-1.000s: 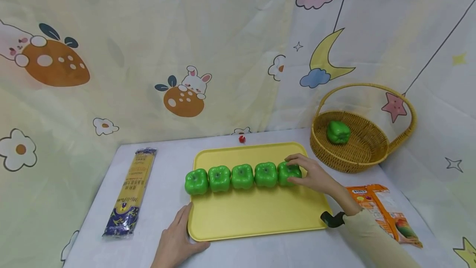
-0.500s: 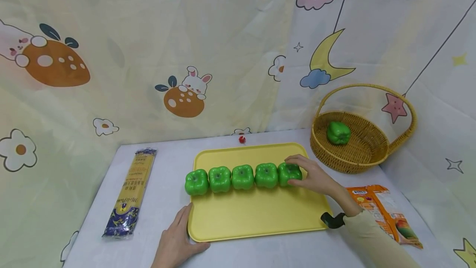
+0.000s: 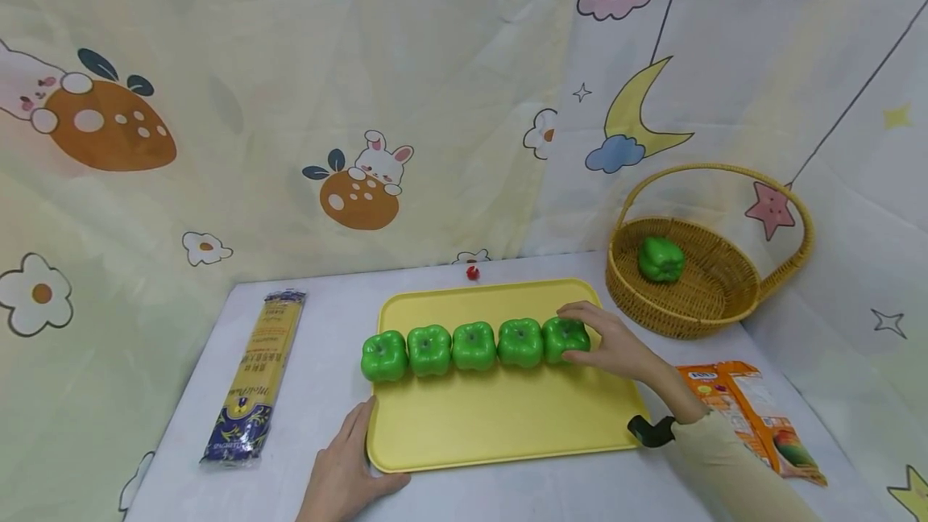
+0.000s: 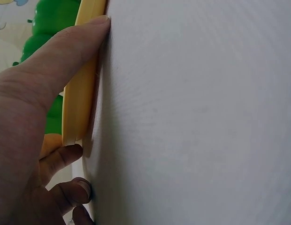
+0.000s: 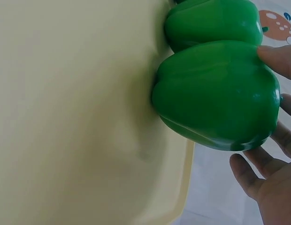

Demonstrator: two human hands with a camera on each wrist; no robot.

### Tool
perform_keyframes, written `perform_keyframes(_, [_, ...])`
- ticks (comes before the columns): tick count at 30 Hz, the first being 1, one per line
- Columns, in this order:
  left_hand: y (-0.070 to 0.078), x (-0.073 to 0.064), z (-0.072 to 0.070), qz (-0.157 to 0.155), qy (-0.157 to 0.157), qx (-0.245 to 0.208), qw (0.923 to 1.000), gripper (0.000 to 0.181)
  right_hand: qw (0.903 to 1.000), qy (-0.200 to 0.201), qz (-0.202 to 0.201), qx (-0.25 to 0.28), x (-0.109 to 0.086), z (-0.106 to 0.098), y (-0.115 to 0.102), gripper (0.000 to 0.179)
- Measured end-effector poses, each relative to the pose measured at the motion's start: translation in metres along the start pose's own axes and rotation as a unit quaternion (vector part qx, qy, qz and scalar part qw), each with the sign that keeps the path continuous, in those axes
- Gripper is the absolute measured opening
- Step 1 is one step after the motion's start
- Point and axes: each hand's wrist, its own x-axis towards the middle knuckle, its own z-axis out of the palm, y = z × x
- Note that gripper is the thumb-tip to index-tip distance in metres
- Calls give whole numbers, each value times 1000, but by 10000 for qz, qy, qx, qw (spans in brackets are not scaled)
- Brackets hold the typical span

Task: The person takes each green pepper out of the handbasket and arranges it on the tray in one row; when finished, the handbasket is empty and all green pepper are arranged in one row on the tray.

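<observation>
A row of several green bell peppers point(image 3: 474, 345) runs across the yellow tray point(image 3: 500, 417), side by side. My right hand point(image 3: 612, 342) holds the rightmost bell pepper point(image 3: 564, 338), thumb on its near side and fingers on its far side. In the right wrist view this bell pepper point(image 5: 216, 96) sits against its neighbour point(image 5: 213, 23), with the thumb and fingertips at its stem end. At the tray's front left corner, my left hand point(image 3: 346, 461) grips the rim. Its thumb point(image 4: 75, 51) lies along the tray's front edge in the left wrist view, the other fingers bent around the corner.
A wicker basket point(image 3: 677, 321) with one green bell pepper point(image 3: 660, 259) stands at the back right. An orange snack packet point(image 3: 757, 417) lies right of the tray, partly behind the right forearm. A spaghetti packet point(image 3: 257, 377) lies left. Behind the tray is a small red object point(image 3: 473, 272).
</observation>
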Motion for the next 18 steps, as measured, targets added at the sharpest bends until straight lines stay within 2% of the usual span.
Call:
perform_keyframes(10, [0,0,0,0,-5,8,10000,138,9990,176,389,-115,0,-15,-1,55])
perform_keyframes(18, [0,0,0,-4,7,12,10000,138,9938,789,670,-397,4,-43,6,45])
